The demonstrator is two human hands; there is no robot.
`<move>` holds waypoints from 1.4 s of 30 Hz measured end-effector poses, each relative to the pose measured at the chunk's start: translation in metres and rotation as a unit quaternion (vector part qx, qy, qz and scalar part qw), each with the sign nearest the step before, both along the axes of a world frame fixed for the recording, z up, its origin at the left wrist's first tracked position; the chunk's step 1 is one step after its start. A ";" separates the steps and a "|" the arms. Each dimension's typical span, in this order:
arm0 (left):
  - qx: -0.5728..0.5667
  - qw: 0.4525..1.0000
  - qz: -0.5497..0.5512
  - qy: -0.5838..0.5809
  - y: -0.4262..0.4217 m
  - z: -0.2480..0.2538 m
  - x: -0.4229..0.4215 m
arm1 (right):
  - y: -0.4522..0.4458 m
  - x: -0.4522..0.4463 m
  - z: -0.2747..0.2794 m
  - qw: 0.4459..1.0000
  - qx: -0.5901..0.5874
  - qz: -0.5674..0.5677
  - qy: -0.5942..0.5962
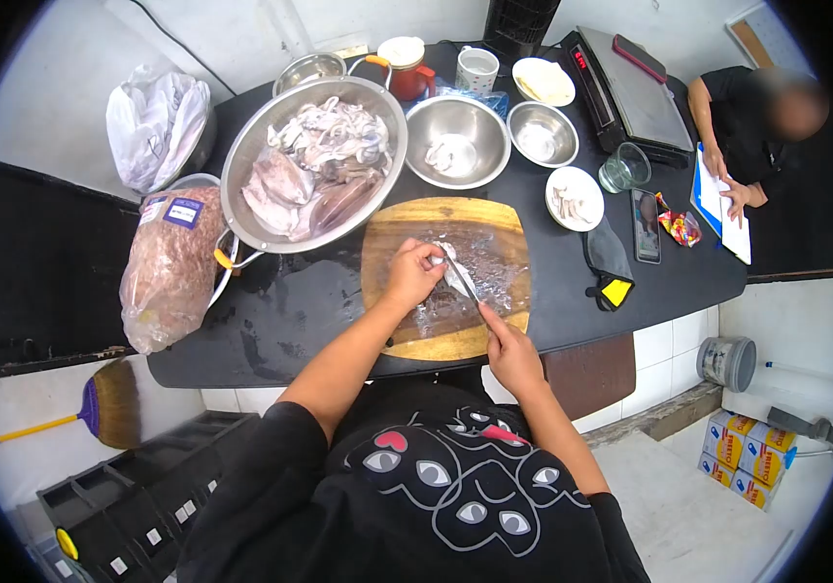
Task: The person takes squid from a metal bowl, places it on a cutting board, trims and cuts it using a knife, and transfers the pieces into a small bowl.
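On the wooden cutting board (pixel 392 233), a small whitish piece of squid (pixel 456 279) lies at the middle. My left hand (pixel 415 273) is closed on its upper end, fingers bent. A knife (pixel 462 277) is in my right hand (pixel 511 352), its blade slanting up and left against the piece. Wet white scraps are smeared over the board. A large steel basin (pixel 232 185) with orange handles, at the upper left, holds squid bodies (pixel 280 185) and tentacles (pixel 329 131). Behind the board, a steel bowl (pixel 416 146) contains a few white pieces. To the right, a white bowl (pixel 554 185) holds pale strips.
A bag of ground meat (pixel 173 262) stands at the table's left edge. A glass (pixel 624 167), phone (pixel 646 225), black pouch (pixel 608 257) and scale (pixel 630 92) are on the right. There, another person writes on paper (pixel 722 209).
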State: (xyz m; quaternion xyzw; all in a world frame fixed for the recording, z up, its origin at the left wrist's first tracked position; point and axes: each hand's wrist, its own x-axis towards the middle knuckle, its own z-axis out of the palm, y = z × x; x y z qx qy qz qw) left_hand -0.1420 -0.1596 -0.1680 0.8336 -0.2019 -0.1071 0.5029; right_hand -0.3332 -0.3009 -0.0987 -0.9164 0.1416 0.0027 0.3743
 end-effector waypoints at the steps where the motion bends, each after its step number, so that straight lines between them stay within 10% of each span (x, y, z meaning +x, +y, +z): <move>1: 0.001 1.000 -0.003 -0.001 0.000 0.000 0.000 | 0.000 -0.001 0.001 1.000 -0.004 -0.001 0.006; 42: -0.045 0.999 0.004 -0.029 0.006 -0.010 0.002 | -0.001 0.005 0.004 0.998 -0.035 0.016 0.042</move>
